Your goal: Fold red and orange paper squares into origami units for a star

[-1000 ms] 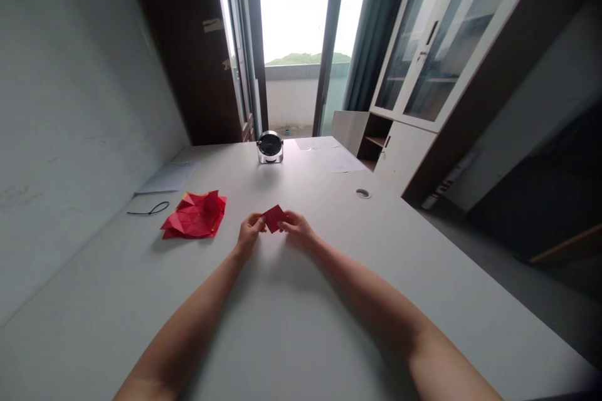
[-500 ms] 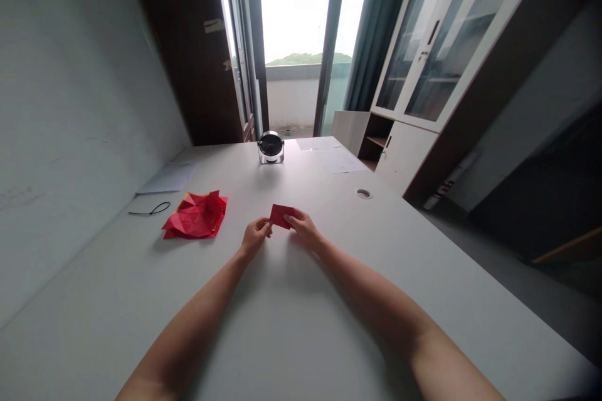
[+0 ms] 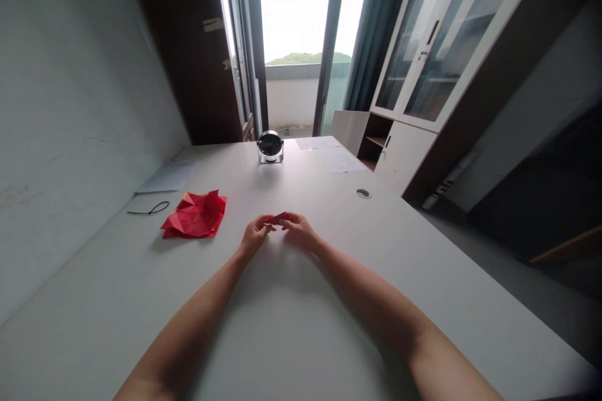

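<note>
Fingers of your left hand (image 3: pixel 255 233) and right hand (image 3: pixel 300 230) pinch the small red paper (image 3: pixel 278 218) between them over the surface (image 3: pixel 286 319); it shows nearly edge-on, ends hidden by your fingers. Right edge of surface: well apart from your hands. Creased red sheet (image 3: pixel 195 216) lies left.

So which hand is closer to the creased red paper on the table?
Left: the left hand is right of the creased red paper; the right hand is farther right.

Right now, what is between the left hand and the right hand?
The head view shows a small red piece between the left hand and the right hand, held by both.
</note>
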Available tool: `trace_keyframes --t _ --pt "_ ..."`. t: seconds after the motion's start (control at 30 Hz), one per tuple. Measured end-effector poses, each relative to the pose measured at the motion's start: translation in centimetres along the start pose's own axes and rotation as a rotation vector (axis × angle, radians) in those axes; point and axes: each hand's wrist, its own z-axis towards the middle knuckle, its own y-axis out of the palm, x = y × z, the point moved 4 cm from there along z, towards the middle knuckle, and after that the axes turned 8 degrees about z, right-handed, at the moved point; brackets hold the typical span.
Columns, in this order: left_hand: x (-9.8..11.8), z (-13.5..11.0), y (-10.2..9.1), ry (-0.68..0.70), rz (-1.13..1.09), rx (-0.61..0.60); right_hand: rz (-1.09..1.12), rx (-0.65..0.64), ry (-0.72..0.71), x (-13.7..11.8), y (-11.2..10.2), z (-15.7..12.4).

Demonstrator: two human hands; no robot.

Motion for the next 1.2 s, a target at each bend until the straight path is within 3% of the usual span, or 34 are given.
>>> trace_keyframes --t 0.43,0.73,1.03,1.2 --pt "0.8 -0.5 0.4 -0.033 -0.020 -0.023 -0.323 0.117 -0.108 2.0 -0.5 0.6" --pt "0.1 -0.1 0.1 -0.016 -0.062 0.013 -0.197 0.183 -0.162 1.5 -1.2 0.7" --pt "0.1 -0.1 0.1 0.017 0.003 0.021 -0.321 0.181 -0.116 1.5 -1.3 0.5" --pt "0.0 -0.2 -0.7 0.068 0.200 0.127 -0.433 0.087 -0.113 1.6 -0.6 0.3"
